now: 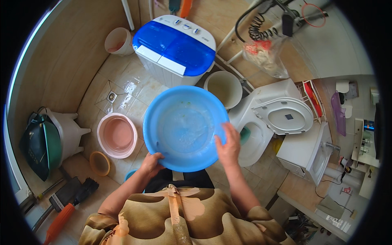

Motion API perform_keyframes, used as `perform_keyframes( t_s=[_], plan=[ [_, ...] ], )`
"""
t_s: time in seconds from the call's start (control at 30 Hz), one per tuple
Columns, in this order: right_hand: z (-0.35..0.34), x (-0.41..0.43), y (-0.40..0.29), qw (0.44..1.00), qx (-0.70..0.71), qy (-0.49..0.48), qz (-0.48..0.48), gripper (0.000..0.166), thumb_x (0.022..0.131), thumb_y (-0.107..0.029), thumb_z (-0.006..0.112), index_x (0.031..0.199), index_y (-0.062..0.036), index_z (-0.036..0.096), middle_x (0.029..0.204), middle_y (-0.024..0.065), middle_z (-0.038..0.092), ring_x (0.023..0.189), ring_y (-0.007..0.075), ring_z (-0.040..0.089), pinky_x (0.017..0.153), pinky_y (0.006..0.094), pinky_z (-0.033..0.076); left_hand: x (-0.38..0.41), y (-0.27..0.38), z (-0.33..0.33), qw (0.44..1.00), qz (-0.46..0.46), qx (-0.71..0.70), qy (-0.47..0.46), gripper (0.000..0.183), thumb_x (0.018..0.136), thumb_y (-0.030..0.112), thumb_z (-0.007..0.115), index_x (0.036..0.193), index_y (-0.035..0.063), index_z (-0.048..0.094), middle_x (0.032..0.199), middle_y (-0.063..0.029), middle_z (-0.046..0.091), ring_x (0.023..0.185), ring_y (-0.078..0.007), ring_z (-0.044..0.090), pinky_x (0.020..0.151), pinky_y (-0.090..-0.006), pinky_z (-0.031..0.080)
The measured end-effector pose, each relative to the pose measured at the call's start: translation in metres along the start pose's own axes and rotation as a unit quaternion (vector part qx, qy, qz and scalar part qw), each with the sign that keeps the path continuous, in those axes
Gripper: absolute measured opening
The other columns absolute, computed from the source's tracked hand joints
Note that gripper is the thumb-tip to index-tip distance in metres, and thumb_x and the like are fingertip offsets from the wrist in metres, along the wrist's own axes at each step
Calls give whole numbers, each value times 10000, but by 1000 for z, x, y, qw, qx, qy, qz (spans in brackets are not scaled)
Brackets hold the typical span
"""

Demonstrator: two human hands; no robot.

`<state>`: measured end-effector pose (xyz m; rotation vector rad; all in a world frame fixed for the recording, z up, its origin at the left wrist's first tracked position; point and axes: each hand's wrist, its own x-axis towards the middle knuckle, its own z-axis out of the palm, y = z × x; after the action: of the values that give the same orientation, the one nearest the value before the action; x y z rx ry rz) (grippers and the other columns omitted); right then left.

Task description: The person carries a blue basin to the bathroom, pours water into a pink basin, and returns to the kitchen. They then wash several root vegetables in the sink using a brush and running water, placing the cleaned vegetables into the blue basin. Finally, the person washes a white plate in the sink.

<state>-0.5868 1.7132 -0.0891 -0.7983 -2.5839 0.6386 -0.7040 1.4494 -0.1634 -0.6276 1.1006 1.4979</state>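
Note:
A round blue plastic basin (187,128) is in front of me at waist height. A thin layer of clear water and a few small green bits show inside it. My left hand (151,165) grips the basin's near left rim, with the thumb on top and the other fingers partly hidden beneath. At the right rim is my right hand (229,144), its thumb and fingers apart and its fingertips blurred. The fingers show above the rim rather than under it. Whether they touch the plastic is unclear.
Ahead stands a blue-lidded twin-tub washing machine (174,46), beside a white bucket (223,88) of cloudy liquid. A pink basin (117,135) sits left, near a floor drain (112,97). To the right are a toilet (257,137) with raised lid and a washbasin cabinet (301,150).

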Motion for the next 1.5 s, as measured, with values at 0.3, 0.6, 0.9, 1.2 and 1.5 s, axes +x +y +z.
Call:
perform_keyframes(
  t_s=[0.3,0.6,0.9,1.2,1.5],
  plan=[
    [-42,0,183,948,180,-60,254,691,820,-108,586,1437,-32,284,1329,240,492,1170,347,541,976,396,435,65,-22,115,992,-78,82,-50,423,810,51,506,1223,-13,448,1106,-185,569,951,-327,626,758,-486,567],
    [-107,102,246,947,-24,-113,299,602,766,-65,526,1358,-10,426,1228,265,565,1130,375,562,961,400,444,122,-10,232,977,-143,147,-52,426,839,224,529,1203,17,450,1086,-182,586,968,-353,623,861,-593,492],
    [-144,278,224,836,-277,-313,355,292,785,-76,522,1015,21,674,1035,228,663,890,351,671,756,414,539,185,9,308,968,-235,57,-63,553,926,410,410,1280,-13,376,1212,-337,521,982,-440,625,775,-503,554],
    [-117,341,210,805,-378,-380,252,209,794,-22,468,790,119,623,706,240,633,546,309,629,475,432,500,203,-1,329,955,-274,-54,-99,627,945,349,406,1400,-11,169,1239,-417,449,1011,-509,591,790,-488,570],
    [-128,322,202,827,-351,-334,284,271,791,-55,494,972,56,663,873,249,663,751,345,670,642,424,529,214,-9,312,965,-232,-29,-119,615,959,428,343,1357,-40,308,1204,-371,505,976,-457,626,745,-435,593]
  ],
)
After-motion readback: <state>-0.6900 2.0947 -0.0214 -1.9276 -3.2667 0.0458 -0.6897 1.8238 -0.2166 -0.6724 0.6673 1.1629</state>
